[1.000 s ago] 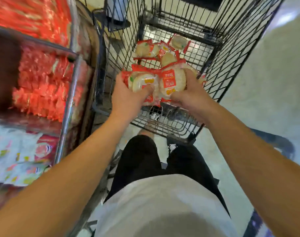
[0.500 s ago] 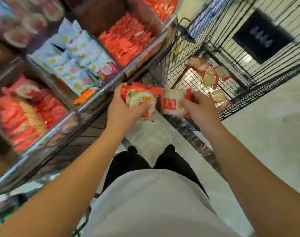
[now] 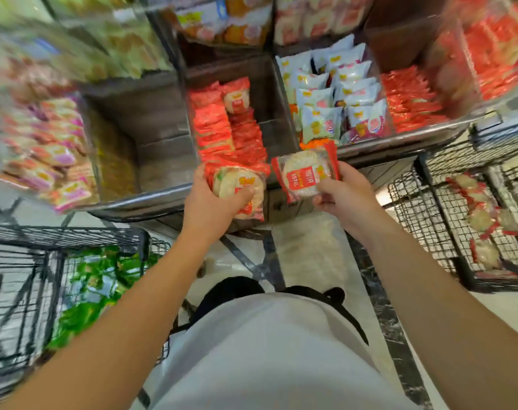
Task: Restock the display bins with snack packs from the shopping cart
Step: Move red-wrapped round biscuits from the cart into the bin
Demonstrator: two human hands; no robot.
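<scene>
1. Snack packs sit in both my hands: my left hand (image 3: 210, 199) grips a small stack of snack packs (image 3: 241, 187), fingers curled around the near edge and the thumb across the front of a round rice cracker in a clear wrapper with red ends.
2. My right hand (image 3: 345, 196) pinches a single snack pack (image 3: 303, 173) by its near right corner, red label facing up at me.
3. I see both held loads just above the front metal rim (image 3: 151, 202) of the display bins, the stack on the left and the single pack on the right, close together; whether they touch I cannot tell.
4. Straight ahead of my left hand, the red-pack bin (image 3: 228, 128) holds rows of red wrappers standing on edge, with one round cracker pack lying on top at the back.
5. To its right I see a bin of white packs (image 3: 334, 99), and beyond that a bin of more red packs (image 3: 408, 102).
6. Left of the red-pack bin is a brown compartment (image 3: 151, 134), and further left pink and yellow packs (image 3: 45, 152), blurred.
7. The shopping cart (image 3: 470, 217) stands at my right with several more cracker packs (image 3: 479, 214) lying on its wire floor.
8. A second wire cart (image 3: 24, 276) at my lower left carries green packs (image 3: 89, 291).
</scene>
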